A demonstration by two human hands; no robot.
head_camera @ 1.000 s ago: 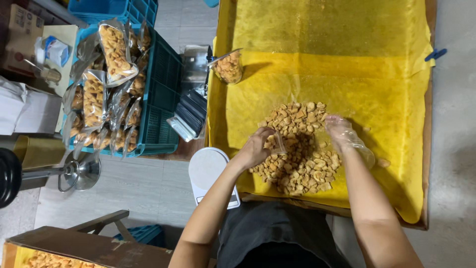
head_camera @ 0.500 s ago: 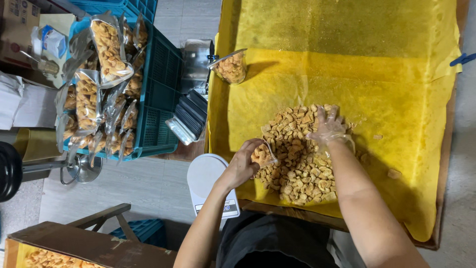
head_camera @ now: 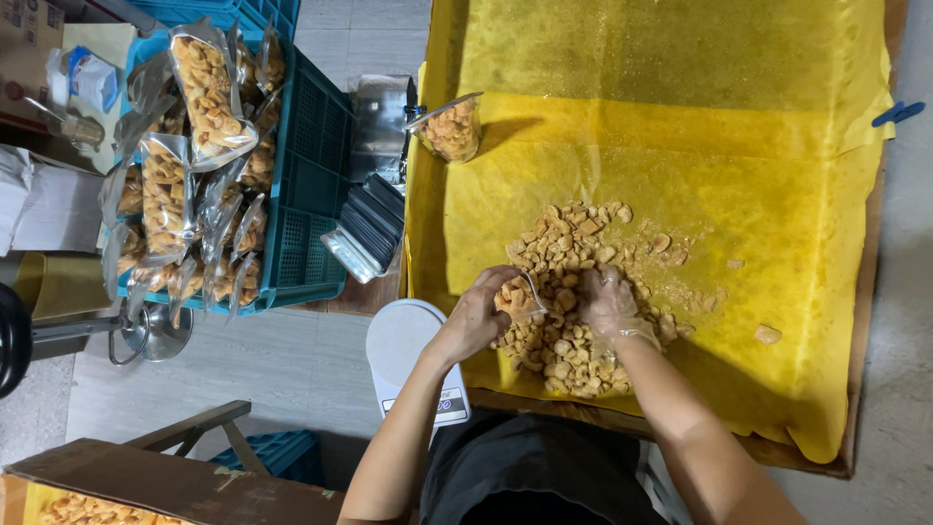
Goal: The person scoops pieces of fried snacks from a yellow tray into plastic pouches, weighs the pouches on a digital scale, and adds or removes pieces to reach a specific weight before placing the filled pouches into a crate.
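Note:
A heap of small golden snack pieces lies on yellow paper lining a wooden tray. My left hand holds a small clear bag with some pieces in it, at the heap's left edge. My right hand, in a thin clear plastic glove, rests on the heap just right of the bag, fingers curled into the pieces. A filled clear bag stands at the tray's left edge, farther up.
A white kitchen scale sits left of my left arm. A stack of empty bags lies beside the tray. A blue-green crate holds several filled snack bags. Cardboard boxes stand at bottom left.
Both hands have drawn closer together over the heap. The right hand moved down from the heap's upper part to beside the bag in the left hand.

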